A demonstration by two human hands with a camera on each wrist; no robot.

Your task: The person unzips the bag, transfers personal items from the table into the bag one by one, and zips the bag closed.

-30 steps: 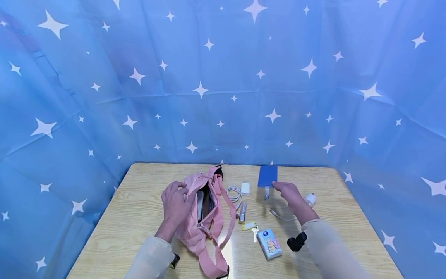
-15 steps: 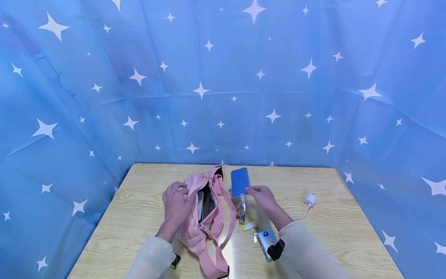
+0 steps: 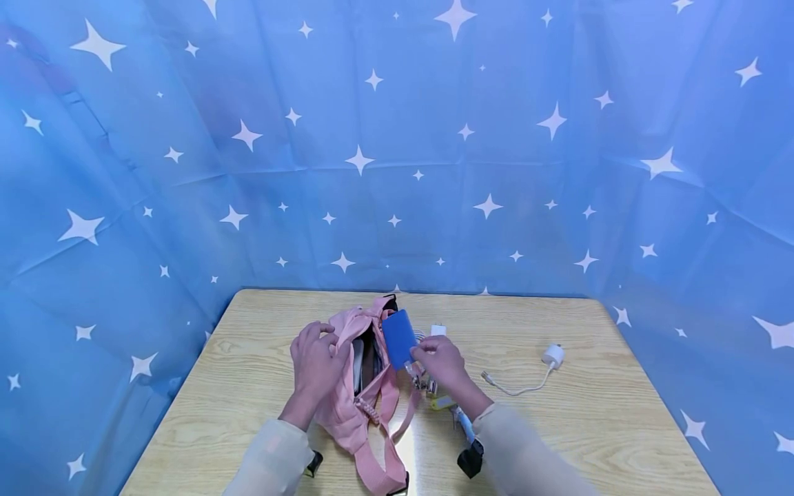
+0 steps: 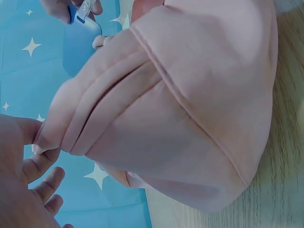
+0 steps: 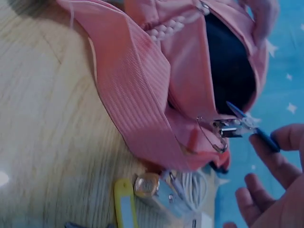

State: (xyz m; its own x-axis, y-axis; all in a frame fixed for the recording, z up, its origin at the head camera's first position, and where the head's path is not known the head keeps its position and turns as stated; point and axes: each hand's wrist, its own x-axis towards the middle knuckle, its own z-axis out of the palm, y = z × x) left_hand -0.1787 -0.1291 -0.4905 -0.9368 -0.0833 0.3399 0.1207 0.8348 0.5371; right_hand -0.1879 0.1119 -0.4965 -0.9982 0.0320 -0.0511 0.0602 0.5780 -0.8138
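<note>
A pink fabric bag [image 3: 338, 417] lies on the table, its zipped mouth open; in the head view a pale flat item [image 3: 358, 365] shows inside. My left hand [image 3: 318, 362] pinches the edge of the opening between thumb and index finger, and the left wrist view shows the fabric [image 4: 133, 128] drawn up there. With thumb and index finger, my right hand [image 3: 443, 362] grips a flat blue card holder [image 3: 398, 339] by its clip end. In the right wrist view the card holder [image 5: 236, 110] is edge-on beside the dark opening, its metal clip [image 5: 228, 128] dangling.
Near my right hand lie a white plug adapter [image 3: 438, 330], a coiled white cable [image 5: 195, 187], a small capped tube [image 5: 159, 190] and a yellow key tag [image 3: 443, 403]. My right arm mostly hides a tissue pack [image 3: 464, 421]. A white charger [image 3: 553, 355] with cable lies right.
My right hand has carried the blue card holder leftward, from the table's right-centre to beside the bag's opening, and the holder has tilted. My left hand keeps its place on the bag.
</note>
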